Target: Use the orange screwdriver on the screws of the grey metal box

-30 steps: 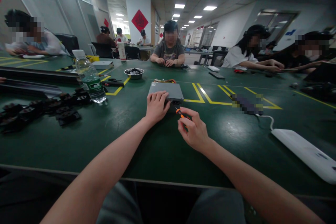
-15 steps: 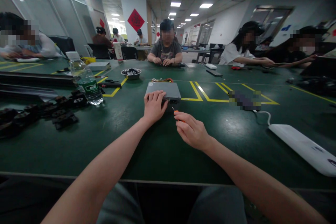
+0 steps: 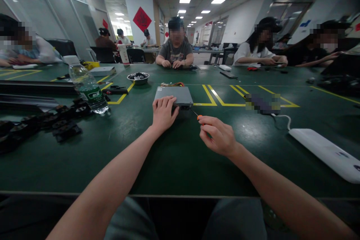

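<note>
A grey metal power supply unit point(image 3: 177, 94) lies on the green table, its socket side facing me and a bundle of coloured wires at its far edge. Over its front left part rests my left hand point(image 3: 164, 114), fingers curved on the top and thumb at the front face, gripping it. My right hand point(image 3: 218, 133) pinches a screwdriver point(image 3: 199, 117) with an orange handle. The thin shaft points up and left, its tip close to the unit's front right corner; whether it touches cannot be made out.
A water bottle point(image 3: 91, 92) and several black parts point(image 3: 67, 127) stand at the left. Behind are a metal bowl point(image 3: 137, 78) and a drink cup point(image 3: 123, 54). A white power bank point(image 3: 323, 152) with a cable lies at the right. A person point(image 3: 176, 48) sits opposite.
My right hand has moved right with the screwdriver, whose tip went from the front middle of the unit to its right corner. My left hand keeps its place on the unit.
</note>
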{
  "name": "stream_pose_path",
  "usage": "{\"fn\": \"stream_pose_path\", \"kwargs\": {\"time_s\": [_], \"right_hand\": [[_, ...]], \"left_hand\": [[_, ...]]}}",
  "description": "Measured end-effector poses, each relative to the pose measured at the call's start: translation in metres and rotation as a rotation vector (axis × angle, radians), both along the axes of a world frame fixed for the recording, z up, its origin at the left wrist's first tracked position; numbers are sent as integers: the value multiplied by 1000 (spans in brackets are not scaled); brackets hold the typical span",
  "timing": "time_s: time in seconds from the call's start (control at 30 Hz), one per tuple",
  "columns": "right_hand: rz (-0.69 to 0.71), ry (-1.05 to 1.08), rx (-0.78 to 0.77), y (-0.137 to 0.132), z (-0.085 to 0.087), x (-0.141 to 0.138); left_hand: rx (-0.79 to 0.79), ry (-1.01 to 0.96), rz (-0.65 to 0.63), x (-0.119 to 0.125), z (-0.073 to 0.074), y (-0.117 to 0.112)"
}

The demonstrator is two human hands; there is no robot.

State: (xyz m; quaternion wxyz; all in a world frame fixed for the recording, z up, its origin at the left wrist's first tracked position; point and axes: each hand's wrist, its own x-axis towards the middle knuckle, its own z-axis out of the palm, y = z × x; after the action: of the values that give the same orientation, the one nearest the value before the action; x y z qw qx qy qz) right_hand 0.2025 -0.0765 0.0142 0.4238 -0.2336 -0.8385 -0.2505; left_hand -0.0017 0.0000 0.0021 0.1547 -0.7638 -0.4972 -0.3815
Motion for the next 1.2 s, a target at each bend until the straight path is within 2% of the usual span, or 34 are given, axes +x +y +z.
{"fn": "stream_pose_path", "kwargs": {"time_s": [0.77,1.03,1.1,1.2], "right_hand": [[-56,-11,2,-1,-3,-5],[-51,31,-53,3,-6,-5],[-74,52,-68,2,-4,-5],[-172,60,-9,-1,3,-4]], "left_hand": [[-15,-4,-11,0,0,0],[-8,4,-17,-1,1,0],[-13,3,-17,-1,1,0],[-16,5,-13,-1,1,0]]}}
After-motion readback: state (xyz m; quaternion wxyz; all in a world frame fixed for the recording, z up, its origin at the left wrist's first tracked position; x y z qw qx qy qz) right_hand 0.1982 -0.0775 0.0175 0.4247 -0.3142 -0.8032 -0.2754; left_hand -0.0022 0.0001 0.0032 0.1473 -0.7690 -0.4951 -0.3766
